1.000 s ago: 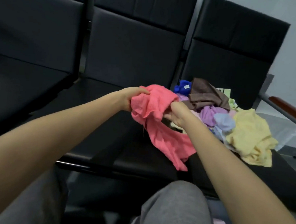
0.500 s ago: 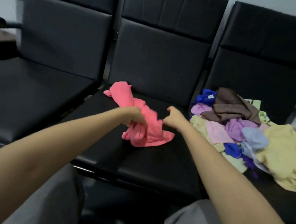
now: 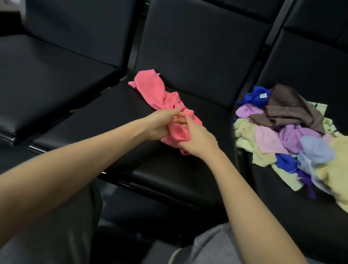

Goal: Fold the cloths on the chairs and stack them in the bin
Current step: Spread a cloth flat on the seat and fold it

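Both hands on one item. Left hand (image 3: 159,124) and right hand (image 3: 198,139) grip the near end of a crumpled coral-pink terry cloth (image 3: 157,91). The hands are side by side, fingertips almost meeting over the bunched fabric.

Right hand: fingers curled round the bunch, a wad of fabric poking out under the palm.

Left hand: holds the fabric from the other side. Fingertips are blurred; looks like a forefinger-thumb pinch on a fold, can't confirm.

Cloth location: on the seat of the middle black padded vinyl chair (image 3: 100,116), directly under the grip. From the grip it runs away and leftward as a twisted rope. The far end flattens out close to where seat meets backrest. Not folded.

Right of the grip, well apart, on the next black chair's seat: loose heap of small mixed-colour cloths (image 3: 288,137).
- On top: a brown ribbed cloth (image 3: 290,111).
- Beside that, toward the backrest: a royal-blue cloth with a white tag (image 3: 254,95).
- Mid-heap: lilac, pale-pink and light-blue pieces.
- Side farthest from the grip: a large pale-yellow cloth (image 3: 343,170), cut by the frame edge.
- The heap's nearest edge sits at the gap between the two seats.

Left of the grip: third black padded chair (image 3: 39,77), same row.

Nearer than the grip: bare forearms converging on it, grey trouser knees (image 3: 211,256) at frame bottom.
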### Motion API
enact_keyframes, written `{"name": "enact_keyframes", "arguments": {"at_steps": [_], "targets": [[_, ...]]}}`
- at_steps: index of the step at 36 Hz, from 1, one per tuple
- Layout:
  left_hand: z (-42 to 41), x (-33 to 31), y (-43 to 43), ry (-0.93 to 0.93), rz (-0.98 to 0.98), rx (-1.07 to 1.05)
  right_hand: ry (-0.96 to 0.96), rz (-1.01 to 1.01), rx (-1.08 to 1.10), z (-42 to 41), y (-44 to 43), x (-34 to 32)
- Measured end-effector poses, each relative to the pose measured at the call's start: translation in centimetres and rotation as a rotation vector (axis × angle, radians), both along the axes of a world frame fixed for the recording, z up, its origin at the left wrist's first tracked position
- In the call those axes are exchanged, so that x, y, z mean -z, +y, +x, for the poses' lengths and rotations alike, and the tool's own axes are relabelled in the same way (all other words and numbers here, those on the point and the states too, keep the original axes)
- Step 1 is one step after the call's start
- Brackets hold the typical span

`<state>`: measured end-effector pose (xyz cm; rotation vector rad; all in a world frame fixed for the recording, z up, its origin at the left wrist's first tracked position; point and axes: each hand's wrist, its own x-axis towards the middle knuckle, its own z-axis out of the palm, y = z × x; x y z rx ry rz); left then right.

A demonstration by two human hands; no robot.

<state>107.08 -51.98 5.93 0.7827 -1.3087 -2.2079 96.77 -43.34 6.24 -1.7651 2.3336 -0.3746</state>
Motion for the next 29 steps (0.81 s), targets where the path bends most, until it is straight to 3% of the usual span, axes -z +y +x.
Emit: {"name": "enact_keyframes", "arguments": {"at_steps": [2, 4, 6, 8, 12, 16, 20, 25, 27, 29], "targets": [[0.7, -0.7, 0.1, -0.111, -0.229, 0.158, -0.007, -0.017, 0.038, -0.2, -0.2, 0.6], [1.6, -0.8, 0.0, -0.271, -0.581, 0.264, -0.162, -0.072, 0.06, -0.3, -0.5, 0.9], [1.9, -0.7, -0.3, -0.351, -0.864, 0.293, -0.284, -0.135, 0.063, 0.0, -0.6, 0.4], [1.9, -0.6, -0.4, -0.323, -0.973, 0.208, -0.313, -0.199, 0.059, 0.1, -0.6, 0.0], [1.3, -0.8, -1.2, -0.315, -1.038, -0.051, -0.24, -0.271, 0.125, 0.0, -0.7, -0.3], [1.0, -1.8, -2.0, -0.358, -1.173, -0.098, -0.01, -0.216, 0.101, 0.2, -0.9, -0.7], [1.1, -2.5, -2.7, -0.247, -1.053, -0.229, 0.168, -0.168, 0.194, -0.5, -1.1, -0.5], [3.5, -1.7, -6.0, -0.243, -0.768, -0.516, -0.047, -0.3, 0.373, -2.1, -1.0, -0.6], [4.9, -1.1, -6.9, -0.32, -0.833, -0.503, -0.244, -0.412, 0.365, -2.3, -1.4, -0.8], [5.8, -0.9, -7.1, -0.424, -0.977, -0.345, -0.425, -0.519, 0.378, -2.2, -1.8, -1.4]]}}
